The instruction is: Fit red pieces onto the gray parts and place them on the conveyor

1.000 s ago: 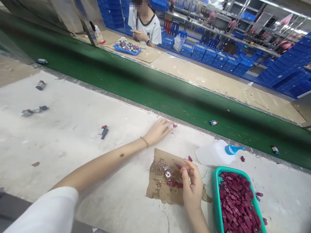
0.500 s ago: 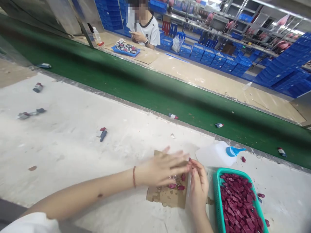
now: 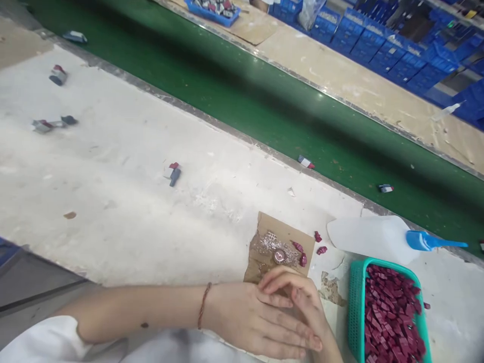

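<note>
My left hand (image 3: 260, 320) lies palm down with its fingers stretched across my right hand (image 3: 308, 297). The right hand's fingers bend loosely over the left thumb side, its thumb apart from them, and nothing shows in its grasp. Beneath the left palm is hidden. Just beyond both hands, a torn piece of cardboard (image 3: 298, 234) carries wet glossy glue (image 3: 268, 244), a small round cap-like piece (image 3: 279, 256) and a few dark red pieces (image 3: 303, 259). Two more red bits (image 3: 321, 250) rest beside it. To the right, a green basket (image 3: 355, 307) is full of similar red pieces (image 3: 391, 312).
A translucent bottle (image 3: 370, 237) with a blue nozzle lies on its side behind the basket. Small grey, white and red parts (image 3: 173, 174) are scattered on the white table (image 3: 124, 201). Beyond runs a green belt (image 3: 227, 106), with blue bins (image 3: 397, 55) farther back.
The view has tilted down. My hands have drawn back toward me off the cardboard, and the left hand now covers part of the right. The small red thing at the right fingertips is no longer visible.
</note>
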The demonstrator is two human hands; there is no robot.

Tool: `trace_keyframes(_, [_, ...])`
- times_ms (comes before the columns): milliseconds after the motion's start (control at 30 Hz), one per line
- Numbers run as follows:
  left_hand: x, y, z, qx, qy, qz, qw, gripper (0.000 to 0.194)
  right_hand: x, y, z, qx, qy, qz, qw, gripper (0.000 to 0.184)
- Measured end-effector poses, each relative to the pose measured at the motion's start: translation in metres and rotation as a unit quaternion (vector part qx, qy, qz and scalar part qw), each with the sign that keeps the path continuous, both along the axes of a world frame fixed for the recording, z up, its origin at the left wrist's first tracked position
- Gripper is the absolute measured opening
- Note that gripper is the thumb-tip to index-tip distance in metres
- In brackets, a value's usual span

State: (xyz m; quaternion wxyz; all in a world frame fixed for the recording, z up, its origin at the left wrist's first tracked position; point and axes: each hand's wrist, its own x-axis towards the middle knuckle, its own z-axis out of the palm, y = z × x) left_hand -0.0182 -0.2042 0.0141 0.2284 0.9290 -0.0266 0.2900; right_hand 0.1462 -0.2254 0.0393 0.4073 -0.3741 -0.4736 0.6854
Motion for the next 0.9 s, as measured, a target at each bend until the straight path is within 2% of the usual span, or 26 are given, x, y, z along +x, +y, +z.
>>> trace_keyframes(100, [0.001, -0.003, -0.005, -0.026, -0.019, -0.027, 0.999, 0.036, 0.001, 0.003, 0.001, 0.021, -0.058, 0.021, 0.998, 0.040])
trace_keyframes(200, [0.001, -0.002, -0.005, -0.064, 0.015, -0.066, 0.996, 0.038, 0.002, 0.004, 0.002, 0.043, -0.080, 0.041, 0.995, 0.036])
trace_keyframes(300, [0.000, -0.003, -0.006, -0.077, 0.023, -0.065, 0.995, 0.041, 0.002, 0.004, 0.002, 0.045, -0.088, 0.067, 0.993, 0.036])
trace_keyframes(467, [0.000, -0.010, -0.014, 0.019, -0.052, -0.030, 0.998, 0.041, 0.001, 0.003, 0.002, 0.040, -0.103, 0.088, 0.990, 0.046])
trace_keyframes(567, [0.000, -0.016, -0.022, 0.030, -0.087, -0.009, 0.996, 0.042, 0.001, 0.003, 0.002, 0.057, -0.114, 0.093, 0.988, 0.046])
trace_keyframes(767, [0.000, -0.028, -0.035, -0.013, -0.091, -0.032, 0.995, 0.032, -0.001, 0.004, 0.004, 0.083, -0.105, 0.117, 0.984, 0.039])
trace_keyframes(900, [0.000, -0.025, -0.029, -0.058, -0.042, -0.084, 0.994, 0.039, -0.005, 0.006, 0.006, 0.114, -0.119, 0.106, 0.981, 0.030])
